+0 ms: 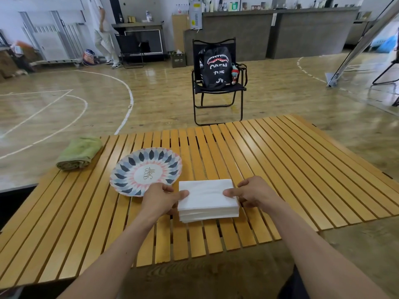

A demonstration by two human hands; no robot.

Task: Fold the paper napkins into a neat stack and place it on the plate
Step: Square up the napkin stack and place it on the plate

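Note:
A thick stack of white paper napkins [207, 197] lies on the slatted wooden table, its edges squared. My left hand [162, 197] grips the stack's left side with the thumb on top. My right hand [252, 194] grips the right side the same way, thumb on top and fingers curled at the edge. A round paper plate [129, 169] with a blue and pink petal pattern sits just left of and behind the stack, bare; my left hand covers part of its near rim.
A rolled green towel [78, 153] lies at the table's far left corner. The slatted table [280, 165] stretches right and behind the stack. Beyond it stands a black folding chair [218, 91] with a backpack. A person stands far off at the back left.

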